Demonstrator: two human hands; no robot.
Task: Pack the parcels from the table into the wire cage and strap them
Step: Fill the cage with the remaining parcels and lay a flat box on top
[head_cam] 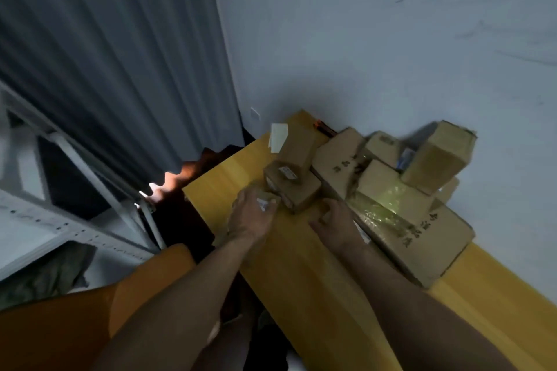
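Cardboard is heaped along the wall side of the yellow table (301,280), and both hands are right in among it. The left hand (251,217) is wrapped over a small parcel (266,200) at the near-left corner of the pile. Its fingers look curled round it, though blur softens the edges. The right hand (334,224) lies just to the right, fingers loosely spread and holding nothing, resting by the edge of the big flat carton (422,235). Between the two hands and just beyond them sits a short stack of boxes (298,187), its long side running left to right across the reach. The left hand is the nearer one, practically touching it. More parcels (437,153) trail off to the far right against the wall. Off to the left, well apart from the table, stands a white metal frame (75,220); I can't say whether that's the cage. My call is that the carry swings left, away from the pile.
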